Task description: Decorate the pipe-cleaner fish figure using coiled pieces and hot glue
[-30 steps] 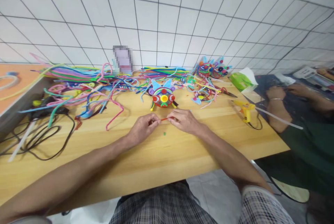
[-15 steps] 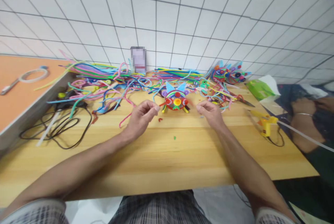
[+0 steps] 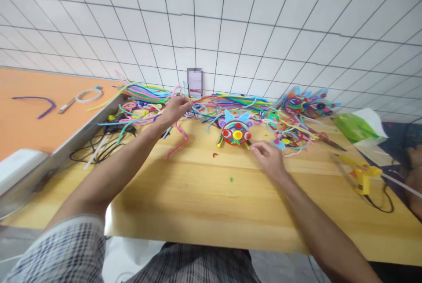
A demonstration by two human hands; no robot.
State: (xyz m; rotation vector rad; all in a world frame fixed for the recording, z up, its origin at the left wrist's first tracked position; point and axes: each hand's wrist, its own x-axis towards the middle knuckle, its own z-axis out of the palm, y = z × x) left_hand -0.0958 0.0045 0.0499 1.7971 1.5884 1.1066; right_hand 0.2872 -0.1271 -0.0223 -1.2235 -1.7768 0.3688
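Note:
A round red craft face (image 3: pixel 236 135) with blue pointed ears, a yellow nose and short yellow-tipped legs stands on the wooden table. My left hand (image 3: pixel 176 109) reaches over the heap of pipe cleaners, its fingers pinched on a red pipe cleaner (image 3: pixel 206 97) that points to the right. Just right of the face, my right hand (image 3: pixel 268 157) is closed, fingertips beside the right leg. Whatever those fingers may hold is hidden. A pink pipe cleaner (image 3: pixel 180 140) lies below my left hand.
Two similar craft faces (image 3: pixel 308 103) stand at the back right. Scissors (image 3: pixel 331 142) and a yellow glue gun (image 3: pixel 362 175) lie on the right. A phone (image 3: pixel 195 81) leans on the tiled wall. Black cable (image 3: pixel 87 153) coils at left. Part of another person shows at the right edge.
My left hand has moved back over the heap with the red pipe cleaner. My right hand has come closer to the craft face's right leg. The view has swung left.

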